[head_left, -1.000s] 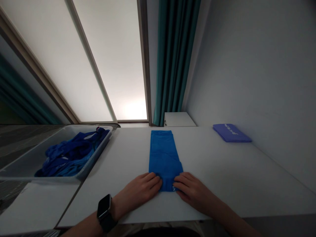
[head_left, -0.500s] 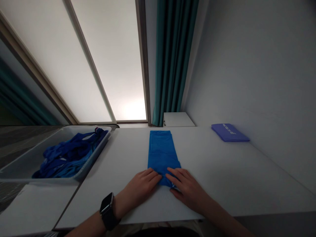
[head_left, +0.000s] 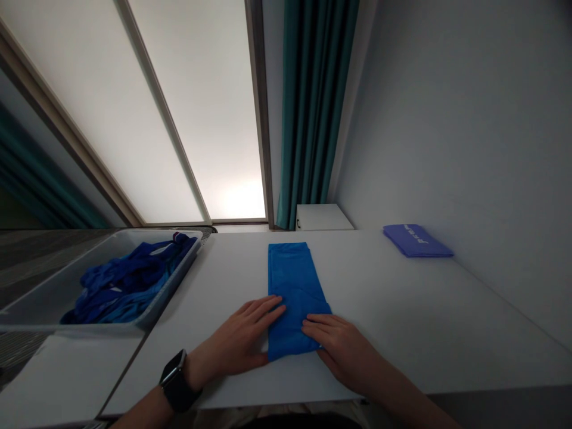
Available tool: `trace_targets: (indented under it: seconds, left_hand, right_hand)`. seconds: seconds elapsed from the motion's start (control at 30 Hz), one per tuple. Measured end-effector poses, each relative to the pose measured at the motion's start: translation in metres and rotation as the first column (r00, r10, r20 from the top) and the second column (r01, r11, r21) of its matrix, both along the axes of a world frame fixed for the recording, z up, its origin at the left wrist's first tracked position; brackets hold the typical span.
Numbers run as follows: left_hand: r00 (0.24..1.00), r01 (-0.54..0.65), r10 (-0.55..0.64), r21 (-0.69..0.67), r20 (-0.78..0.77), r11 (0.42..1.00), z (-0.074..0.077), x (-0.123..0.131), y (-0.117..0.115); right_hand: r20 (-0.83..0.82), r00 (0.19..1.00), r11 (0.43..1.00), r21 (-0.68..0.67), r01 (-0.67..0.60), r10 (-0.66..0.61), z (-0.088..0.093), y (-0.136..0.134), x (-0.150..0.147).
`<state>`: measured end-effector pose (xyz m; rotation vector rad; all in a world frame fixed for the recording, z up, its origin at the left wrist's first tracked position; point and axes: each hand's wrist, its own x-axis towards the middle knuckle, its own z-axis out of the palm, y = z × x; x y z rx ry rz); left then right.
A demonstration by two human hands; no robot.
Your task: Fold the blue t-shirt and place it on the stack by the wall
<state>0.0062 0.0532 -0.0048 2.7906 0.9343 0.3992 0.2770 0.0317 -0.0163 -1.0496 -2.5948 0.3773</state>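
A bright blue garment [head_left: 292, 280], folded into a long narrow strip, lies flat on the white table in front of me; its exact kind is not plain. My left hand [head_left: 241, 333], wearing a black watch [head_left: 180, 381], rests along the strip's left side. Its fingers are stretched out and apart over the fabric, with the thumb at the near left corner. On the opposite side, my right hand [head_left: 342, 345] has its fingers together on top of the cloth. Its thumb is at the right edge near the front corner, partly hidden, so the edge sits between thumb and fingers.
On the left stands a pale plastic bin [head_left: 27, 310] with crumpled blue clothes [head_left: 129, 280] inside. A folded purple item with white lettering [head_left: 417, 240] lies at the back right by the wall. Behind the table [head_left: 384, 298] are a white cabinet [head_left: 324, 217] and a green curtain [head_left: 313, 119].
The blue strip has slid slightly toward me, and its near end now lies flatter and wider. My left hand has moved left with its fingers spreading; my right hand has shifted slightly right and nearer me.
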Motion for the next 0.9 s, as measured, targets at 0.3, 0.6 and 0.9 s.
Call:
trace_targets:
  seconds: [0.3, 0.6, 0.9]
  left_hand:
    - [1.0, 0.004, -0.001, -0.079, 0.032, 0.997, -0.014, -0.01, 0.001]
    - [0.946, -0.146, 0.227, -0.319, 0.233, 0.937, -0.023, -0.003, -0.021]
    - [0.762, -0.226, 0.565, -0.689, 0.316, 0.689, -0.032, 0.006, -0.006]
  right_hand:
    - [-0.048, 0.999, 0.957, -0.29, -0.025, 0.012, 0.043, -0.005, 0.008]
    - [-0.113, 0.993, 0.822, -0.564, -0.082, 0.022, 0.087, 0.038, 0.011]
    - [-0.034, 0.999, 0.636, -0.771, -0.013, -0.02, 0.076, 0.147, -0.014]
